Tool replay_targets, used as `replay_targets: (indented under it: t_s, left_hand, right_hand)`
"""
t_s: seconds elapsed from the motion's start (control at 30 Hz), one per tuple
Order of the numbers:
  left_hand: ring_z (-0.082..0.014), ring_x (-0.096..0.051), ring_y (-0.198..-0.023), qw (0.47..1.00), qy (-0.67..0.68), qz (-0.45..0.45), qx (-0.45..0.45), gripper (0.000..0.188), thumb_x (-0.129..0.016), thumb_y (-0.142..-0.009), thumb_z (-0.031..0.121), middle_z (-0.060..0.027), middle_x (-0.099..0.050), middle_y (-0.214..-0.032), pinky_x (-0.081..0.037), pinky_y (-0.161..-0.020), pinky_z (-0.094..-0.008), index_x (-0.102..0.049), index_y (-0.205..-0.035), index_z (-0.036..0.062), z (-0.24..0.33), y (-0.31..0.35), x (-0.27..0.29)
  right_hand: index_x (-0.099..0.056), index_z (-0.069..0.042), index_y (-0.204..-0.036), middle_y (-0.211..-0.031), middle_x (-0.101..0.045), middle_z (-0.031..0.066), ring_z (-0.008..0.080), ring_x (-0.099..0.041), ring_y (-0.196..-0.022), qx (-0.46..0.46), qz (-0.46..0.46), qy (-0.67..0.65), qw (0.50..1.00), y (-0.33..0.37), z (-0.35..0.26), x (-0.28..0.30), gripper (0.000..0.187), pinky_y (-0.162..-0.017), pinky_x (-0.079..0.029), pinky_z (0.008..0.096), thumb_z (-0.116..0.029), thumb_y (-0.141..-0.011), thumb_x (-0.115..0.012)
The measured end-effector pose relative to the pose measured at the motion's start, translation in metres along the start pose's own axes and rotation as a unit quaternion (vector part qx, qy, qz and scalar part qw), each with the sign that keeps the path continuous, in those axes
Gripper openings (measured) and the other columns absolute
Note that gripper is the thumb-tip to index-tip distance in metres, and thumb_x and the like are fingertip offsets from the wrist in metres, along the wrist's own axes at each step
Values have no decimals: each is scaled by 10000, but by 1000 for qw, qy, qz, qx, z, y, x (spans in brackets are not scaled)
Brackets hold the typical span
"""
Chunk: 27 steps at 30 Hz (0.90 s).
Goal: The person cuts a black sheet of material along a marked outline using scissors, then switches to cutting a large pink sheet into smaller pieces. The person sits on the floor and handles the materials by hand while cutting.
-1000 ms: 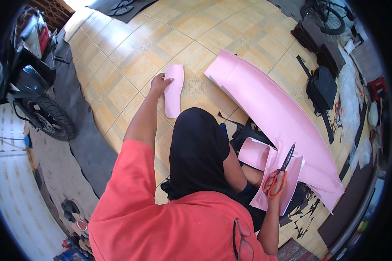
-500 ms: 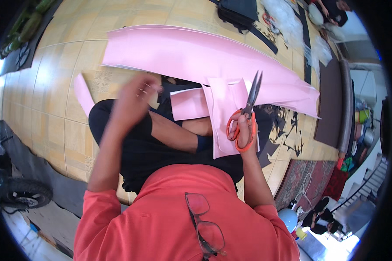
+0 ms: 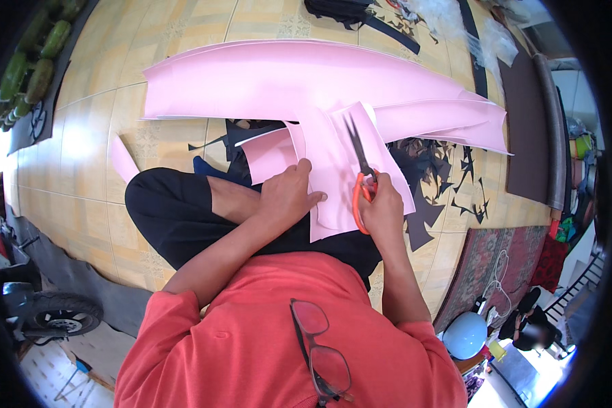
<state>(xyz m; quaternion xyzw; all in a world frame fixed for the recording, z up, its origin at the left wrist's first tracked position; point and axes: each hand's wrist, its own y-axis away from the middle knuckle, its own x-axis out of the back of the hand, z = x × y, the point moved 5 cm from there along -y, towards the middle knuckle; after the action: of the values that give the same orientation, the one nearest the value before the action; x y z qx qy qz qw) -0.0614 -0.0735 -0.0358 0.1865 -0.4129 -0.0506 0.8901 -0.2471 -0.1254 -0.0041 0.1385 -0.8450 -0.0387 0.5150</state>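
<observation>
A pair of scissors (image 3: 359,151) with orange handles and dark blades is in my right hand (image 3: 383,212). The blades point away from me, slightly parted, over a pink sheet (image 3: 333,183) lying across my lap. My left hand (image 3: 287,195) grips the left edge of that sheet, thumb on top; its other fingers are partly hidden. Just beyond the left hand is a smaller pink piece (image 3: 268,154), slightly curled. A long pink strip of sheet material (image 3: 251,78) stretches across the floor in front of me, partly under the far end of the lap sheet.
Dark scraps (image 3: 421,170) lie scattered right of my lap. One narrow pink offcut (image 3: 123,160) is beside my left knee. A dark roll (image 3: 547,129) stands along the right, near a patterned rug (image 3: 466,279). Behind on the left is a motorbike wheel (image 3: 64,318). Another person (image 3: 529,326) is at lower right.
My left hand has come down and right from the air onto the sheet's left edge. The scissors have turned to point slightly left, and the lap sheet lies more spread out.
</observation>
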Motion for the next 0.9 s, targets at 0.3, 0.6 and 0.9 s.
replay_targets:
  t_s: [0.3, 0.6, 0.9]
  left_hand:
    - [-167, -626, -776, 870, 485, 67, 57, 602, -770, -801, 313, -103, -601, -916, -502, -594, -299, -501, -1193, -56, -2, 5, 24]
    - [-203, -642, -960, 781, 613, 119, 12, 373, -598, -864, 62, -145, -647, -1063, -518, -839, -326, -533, -1196, -93, -8, 33, 114]
    - [-218, -608, -994, 685, 665, 298, 10, 398, -537, -840, 33, -156, -606, -1096, -481, -877, -330, -484, -1214, -94, -46, 45, 161]
  right_hand:
    - [-538, -7, -993, -859, -535, 17, 77, -501, -757, 25, -30, -426, 904, -11, -20, 4, 209, -683, -439, 238, -11, -826, -664]
    - [-568, 28, -1033, -762, -519, 21, 86, -527, -644, 88, -72, -539, 835, -16, -100, 6, 259, -587, -457, 241, -208, -934, -611]
    - [-560, 31, -1001, -760, -548, 101, 189, -565, -675, 223, -138, -328, 908, 17, -113, -38, 266, -626, -465, 313, -221, -920, -594]
